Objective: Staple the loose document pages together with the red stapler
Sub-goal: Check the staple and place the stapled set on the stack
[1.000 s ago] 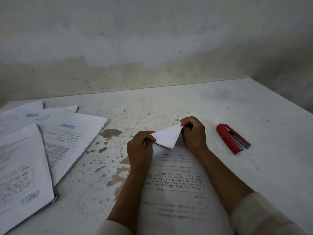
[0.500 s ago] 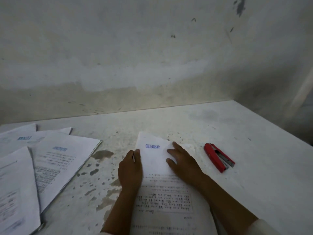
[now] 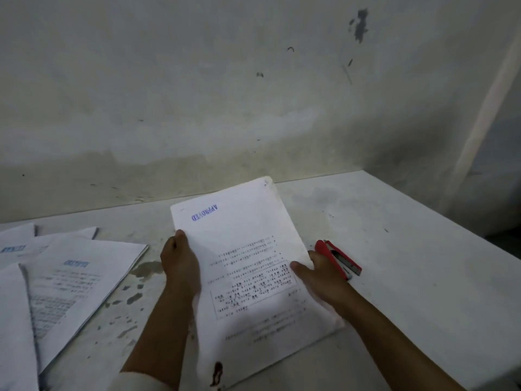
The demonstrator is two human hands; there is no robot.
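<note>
Both hands are clamped on the same stack of pages (image 3: 248,266), one on each long edge. The left hand (image 3: 180,263) grips the left edge with its fingers tucked behind the paper, and the right hand (image 3: 318,273) has the right edge, thumb lying on top of the printed side. The stack is tilted up off the counter (image 3: 394,249), far end raised toward the wall (image 3: 225,94), and the text reads upside down from here, with a blue stamp (image 3: 205,213) near the far left corner. There's a dark stain on the near edge of the top sheet.

The red stapler (image 3: 338,259) lies flat on the counter just beside the right hand's knuckles, partly hidden by them. I can't tell if they actually touch.

Off to the left, more paper stacks (image 3: 70,286) are fanned out and overlapping, running off the left edge of view. Between them and the held pages is a strip of stained, blotchy counter. Right of the stapler the counter is bare out to its right edge, where it drops away. The back edge meets the wall.
</note>
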